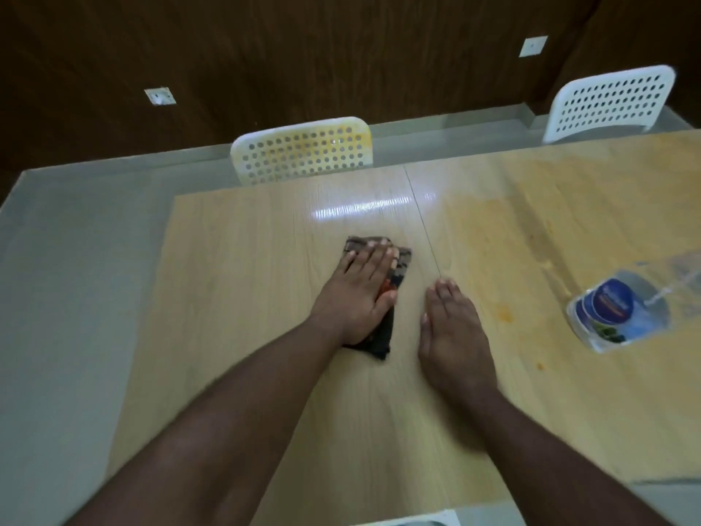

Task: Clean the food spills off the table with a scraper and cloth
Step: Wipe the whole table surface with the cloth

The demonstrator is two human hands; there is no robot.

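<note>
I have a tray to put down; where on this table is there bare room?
Bare wood lies left of the left hand pressing the cloth, toward the table edge, and beyond it up to the stained chair. Right of the right hand it is crowded: orange spills and a water bottle.

We see the left hand (356, 294) lying flat on the dark patterned folded cloth (383, 294), which lies on the pale wooden table (235, 282). Just to its right, the right hand (451, 336) rests flat on the table. Farther right stands the clear plastic bottle (626, 313), and two white plastic chairs with holes (303, 149) sit behind the table.
</note>
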